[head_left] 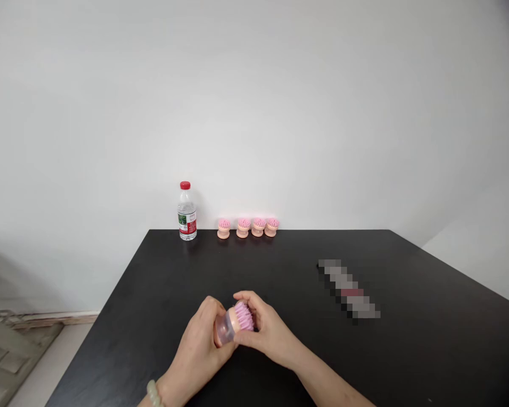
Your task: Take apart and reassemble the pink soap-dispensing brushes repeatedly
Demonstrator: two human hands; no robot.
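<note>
A brush (227, 328) with pink bristles, a peach collar and a clear body is held above the near part of the black table, tilted with its bristles to the right. My left hand (199, 343) wraps round its body end. The fingers and thumb of my right hand (268, 330) close round the bristle end. Part of the brush is hidden by the fingers. A pale bead bracelet is on my left wrist.
On the black table (288, 271), a red-capped bottle (187, 217) stands at the back left. Several small pink-bristled brushes (242, 228) are lined up beside it near the white wall. A long pixelated thing (350, 289) lies to the right.
</note>
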